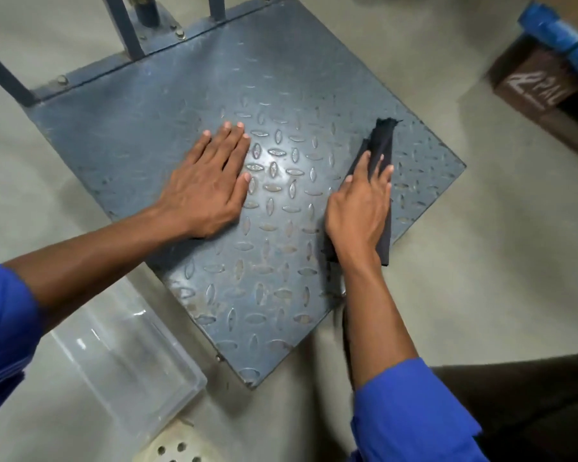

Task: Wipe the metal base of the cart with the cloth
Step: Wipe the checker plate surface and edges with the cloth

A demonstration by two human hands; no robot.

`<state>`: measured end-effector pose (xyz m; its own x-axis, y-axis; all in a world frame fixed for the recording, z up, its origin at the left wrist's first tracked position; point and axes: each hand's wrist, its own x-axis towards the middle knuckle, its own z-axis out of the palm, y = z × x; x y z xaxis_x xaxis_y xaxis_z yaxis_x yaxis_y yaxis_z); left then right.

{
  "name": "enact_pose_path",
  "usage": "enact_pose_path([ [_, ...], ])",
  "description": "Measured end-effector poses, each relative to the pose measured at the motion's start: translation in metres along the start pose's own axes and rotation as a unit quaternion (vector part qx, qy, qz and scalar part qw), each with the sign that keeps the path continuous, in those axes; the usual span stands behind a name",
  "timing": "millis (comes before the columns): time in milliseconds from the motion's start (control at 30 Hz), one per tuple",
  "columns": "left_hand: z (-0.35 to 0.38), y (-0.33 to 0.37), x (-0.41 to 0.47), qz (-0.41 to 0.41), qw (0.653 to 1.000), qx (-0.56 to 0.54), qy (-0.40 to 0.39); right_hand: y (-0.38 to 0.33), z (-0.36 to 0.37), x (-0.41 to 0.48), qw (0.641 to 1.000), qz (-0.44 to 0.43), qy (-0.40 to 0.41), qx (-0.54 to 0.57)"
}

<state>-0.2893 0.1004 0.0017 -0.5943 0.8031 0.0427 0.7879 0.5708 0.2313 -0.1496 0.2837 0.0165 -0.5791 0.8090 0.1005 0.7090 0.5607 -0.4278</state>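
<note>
Head view: right hand (357, 211), fingers flat, is pressing the cloth (382, 141) near the right edge of the metal base (147, 135), mid-wipe; left hand (207, 181) is bracing flat, empty; leftward sweep likely next.

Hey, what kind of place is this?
Probably a warehouse or storeroom: a cart's checker-plate metal base stands on a bare concrete floor, with a cardboard box and a clear plastic bin nearby.

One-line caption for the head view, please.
Right hand presses a folded black cloth onto the blue-grey diamond-plate metal cart base; left hand rests flat on it.
</note>
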Motion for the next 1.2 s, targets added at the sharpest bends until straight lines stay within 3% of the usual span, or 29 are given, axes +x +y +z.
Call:
enact_pose_path([
  [133, 0.003, 0.011, -0.007, 0.019, 1.000, 0.002, 0.008, -0.066, 0.007, 0.014, 0.992, -0.084, -0.054, 0.072],
  [200, 0.005, 0.016, -0.012, 0.029, 0.999, 0.006, 0.012, -0.079, 0.024, 0.017, 0.981, -0.163, -0.100, 0.033],
  [267, 0.008, 0.020, -0.018, 0.038, 0.999, 0.009, 0.011, -0.060, 0.032, 0.011, 0.977, -0.195, -0.084, -0.013],
  [400, 0.008, 0.028, -0.027, 0.057, 0.998, 0.004, -0.006, 0.017, 0.004, -0.022, 0.996, -0.084, 0.001, -0.030],
  [500, 0.012, 0.038, -0.031, 0.084, 0.996, 0.003, -0.003, 0.032, -0.020, -0.027, 1.000, 0.002, -0.008, -0.009],
  [633, 0.015, 0.043, -0.031, 0.094, 0.995, 0.011, 0.007, -0.031, -0.019, -0.015, 0.991, -0.081, -0.056, 0.093],
  [700, 0.015, 0.043, -0.033, 0.100, 0.995, 0.010, 0.012, -0.041, -0.002, -0.019, 0.985, -0.131, -0.089, 0.068],
  [767, 0.014, 0.043, -0.034, 0.103, 0.995, 0.008, 0.013, -0.023, 0.011, -0.029, 0.989, -0.140, -0.054, 0.009],
  [867, 0.015, 0.043, -0.036, 0.096, 0.995, 0.011, 0.003, 0.029, 0.007, -0.047, 0.997, -0.070, 0.014, 0.003],
  [1000, 0.012, 0.038, -0.036, 0.106, 0.994, 0.009, -0.005, 0.066, -0.016, -0.067, 0.992, 0.074, 0.063, 0.080],
  [1100, 0.007, 0.020, -0.031, 0.109, 0.994, 0.001, -0.009, 0.027, -0.018, -0.080, 0.995, -0.013, 0.055, 0.087],
  [1200, 0.000, -0.008, -0.032, 0.029, 0.999, -0.011, 0.010, -0.024, -0.011, -0.098, 0.980, -0.133, -0.024, 0.146],
])
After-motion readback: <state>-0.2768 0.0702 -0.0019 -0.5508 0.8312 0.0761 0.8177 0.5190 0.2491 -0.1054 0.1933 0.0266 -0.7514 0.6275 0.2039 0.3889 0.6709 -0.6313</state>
